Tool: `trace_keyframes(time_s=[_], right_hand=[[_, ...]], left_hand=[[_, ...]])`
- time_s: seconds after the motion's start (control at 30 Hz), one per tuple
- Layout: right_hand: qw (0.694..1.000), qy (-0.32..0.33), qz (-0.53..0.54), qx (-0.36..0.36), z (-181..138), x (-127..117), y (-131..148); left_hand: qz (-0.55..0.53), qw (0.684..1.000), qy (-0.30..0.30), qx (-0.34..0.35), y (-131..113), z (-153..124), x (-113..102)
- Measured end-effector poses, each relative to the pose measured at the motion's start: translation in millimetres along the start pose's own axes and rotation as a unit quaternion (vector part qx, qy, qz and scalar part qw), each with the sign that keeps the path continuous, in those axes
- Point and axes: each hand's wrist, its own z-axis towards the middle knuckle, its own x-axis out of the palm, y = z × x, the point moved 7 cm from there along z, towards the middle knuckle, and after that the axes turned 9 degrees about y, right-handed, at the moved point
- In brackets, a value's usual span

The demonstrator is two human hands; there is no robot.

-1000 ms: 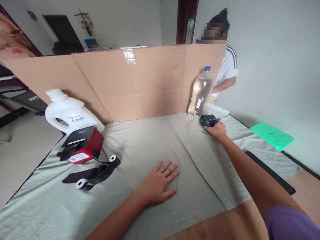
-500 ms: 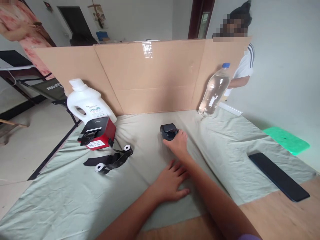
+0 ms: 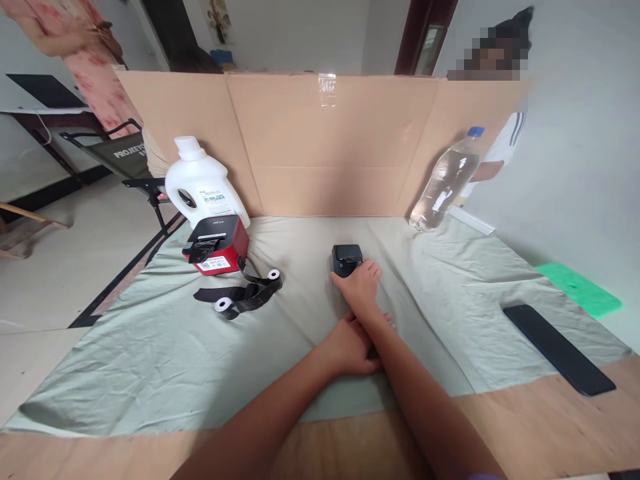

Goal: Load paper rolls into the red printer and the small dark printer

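Observation:
A small black boxy device stands on the cloth in the middle; its exact kind is not clear. My right hand is closed around its near end, thumb on the left side and fingers on the right, covering that part. Just below, my left hand rests palm down, passing beneath my right wrist. Its fingers look stretched out, the tips partly showing past the right forearm, and I see nothing held in it. A thin dark strand lies across the device's top, by the right fingers.
A red and black printer sits at the left, before a white detergent jug. Black ribbon with white rolls lies nearby. A clear bottle leans on the cardboard panel. A phone-like dark slab lies right. Two people stand beyond.
My left hand has slid rightward and forward under my right wrist. The right hand keeps its hold on the black device. The whole view has shifted slightly.

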Motion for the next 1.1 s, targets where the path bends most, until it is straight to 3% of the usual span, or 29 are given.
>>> trace_keyframes(time_s=[0.2,0.27,0.33,0.37,0.43,0.5,0.53,0.6,0.7,0.83,1.1], right_hand=[[0.995,0.079,0.051,-0.017,7.4,-2.0,-13.5],[0.988,0.124,0.076,-0.042,15.7,-2.1,-23.5],[0.979,0.171,0.088,-0.072,24.8,0.7,-35.2],[0.974,0.188,0.094,-0.086,28.8,2.9,-41.3],[0.966,0.203,0.105,-0.122,33.8,7.0,-50.8],[0.962,0.192,0.101,-0.167,33.6,9.5,-55.1],[0.961,0.184,0.09,-0.188,31.7,10.3,-55.4],[0.959,0.17,0.063,-0.218,26.8,10.9,-54.1],[0.957,0.161,0.038,-0.237,22.1,9.9,-51.0],[0.954,0.17,0.033,-0.245,23.1,9.8,-49.8],[0.952,0.189,0.051,-0.237,27.4,12.9,-51.9]], left_hand=[[0.008,1.0,-0.01,0.026,-7.2,1.1,-3.1],[-0.046,0.997,-0.022,0.049,-9.4,-1.0,-10.1],[-0.168,0.983,-0.068,0.03,0.8,-5.2,-31.3],[-0.242,0.963,-0.118,0.001,12.8,-9.2,-48.7],[-0.363,0.89,-0.265,-0.082,48.2,-23.4,-91.2],[-0.39,0.81,-0.408,-0.159,85.2,-40.5,-132.4],[-0.389,0.782,-0.439,-0.209,103.4,-44.8,-146.0],[-0.394,0.748,-0.426,-0.321,137.5,-42.7,-155.6],[-0.417,0.741,-0.358,-0.386,169.3,-23.5,-144.2],[-0.453,0.756,-0.301,-0.365,180.9,-0.5,-119.3],[-0.477,0.761,-0.28,-0.339,190.8,9.2,-103.6]])
